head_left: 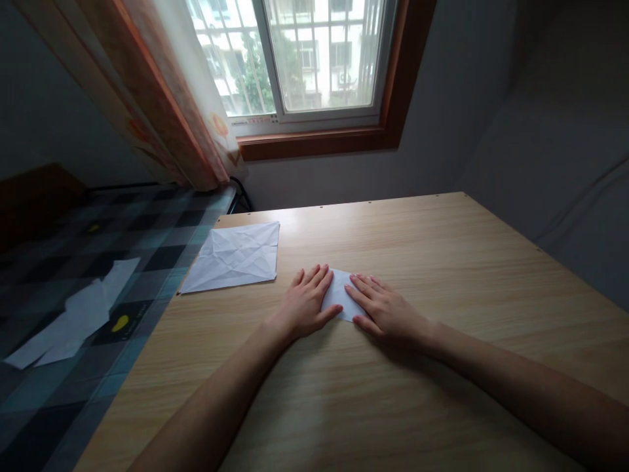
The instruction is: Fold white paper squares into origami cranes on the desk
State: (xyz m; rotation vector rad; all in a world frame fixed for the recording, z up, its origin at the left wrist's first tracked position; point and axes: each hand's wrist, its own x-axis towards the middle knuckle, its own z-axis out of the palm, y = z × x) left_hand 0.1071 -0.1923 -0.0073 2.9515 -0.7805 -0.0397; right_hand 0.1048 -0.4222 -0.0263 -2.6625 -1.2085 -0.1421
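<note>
angular white paper (338,293), pressed by a flattened left hand (305,305) at nine o'clock and flattened right hand (386,311) at three, could be skewed by uneven pressure.

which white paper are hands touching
The small white paper on the pale wooden table; the larger creased white sheet and white paper scraps on checked cloth lie untouched.

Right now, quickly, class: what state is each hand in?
Left hand: open, palm down, over the left edge of the small white paper.
Right hand: open, palm down, over its right edge.
</note>
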